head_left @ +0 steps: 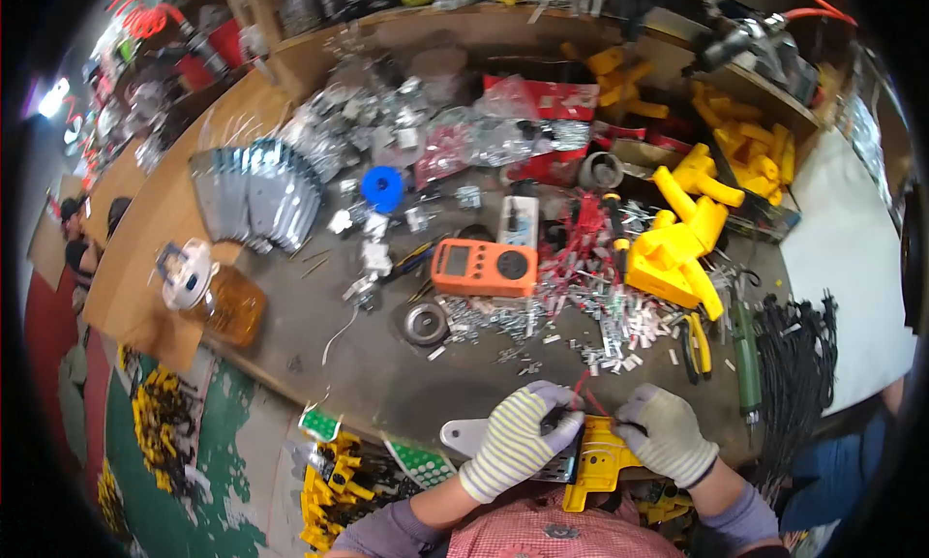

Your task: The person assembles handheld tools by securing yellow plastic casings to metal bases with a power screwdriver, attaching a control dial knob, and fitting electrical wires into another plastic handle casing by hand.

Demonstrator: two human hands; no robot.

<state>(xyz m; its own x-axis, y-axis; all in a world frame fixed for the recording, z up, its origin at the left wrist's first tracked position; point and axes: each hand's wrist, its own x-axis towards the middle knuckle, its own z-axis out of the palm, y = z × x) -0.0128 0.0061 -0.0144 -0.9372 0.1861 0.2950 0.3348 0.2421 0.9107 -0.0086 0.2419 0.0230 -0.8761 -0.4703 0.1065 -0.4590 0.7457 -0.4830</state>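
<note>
A yellow plastic housing lies at the front edge of the bench, close to my body, between my two gloved hands. At its left edge my left hand, in a striped glove, has its fingers curled and pinched together; what they hold is hidden. On the other side my right hand is closed too, with a small dark bit at its fingertips that I cannot make out. Thin red wires rise between the hands, just above the housing. A grey metal plate shows partly under my left hand.
An orange multimeter lies mid-bench beside loose terminals and red wires. Yellow-handled pliers, a green screwdriver and black cables are at right. More yellow housings are piled behind. A jar of amber liquid stands left.
</note>
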